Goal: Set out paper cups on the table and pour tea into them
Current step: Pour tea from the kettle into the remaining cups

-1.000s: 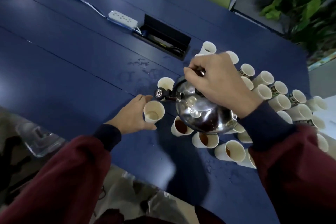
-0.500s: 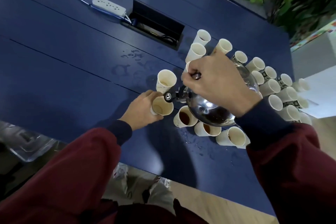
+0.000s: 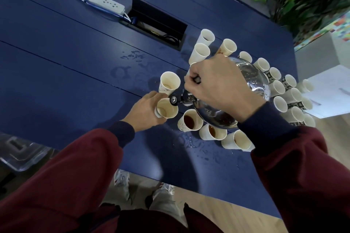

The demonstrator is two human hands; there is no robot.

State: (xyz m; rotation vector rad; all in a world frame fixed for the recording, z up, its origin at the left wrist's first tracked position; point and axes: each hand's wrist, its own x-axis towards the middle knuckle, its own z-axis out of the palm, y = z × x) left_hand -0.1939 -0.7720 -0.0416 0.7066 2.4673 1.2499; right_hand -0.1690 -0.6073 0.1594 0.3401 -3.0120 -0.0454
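Left hand is wrapping its fingers round a paper cup, holding it upright on the blue surface. Right hand is gripping the handle of a steel kettle, holding it tilted with the spout over that cup's rim. Tea-filled cups are standing just right of it. More cups are crowding behind the kettle. A power strip is lying farthest back.

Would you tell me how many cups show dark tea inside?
3, in a row before the kettle: left cup, middle cup, right cup; the kettle may hide more.
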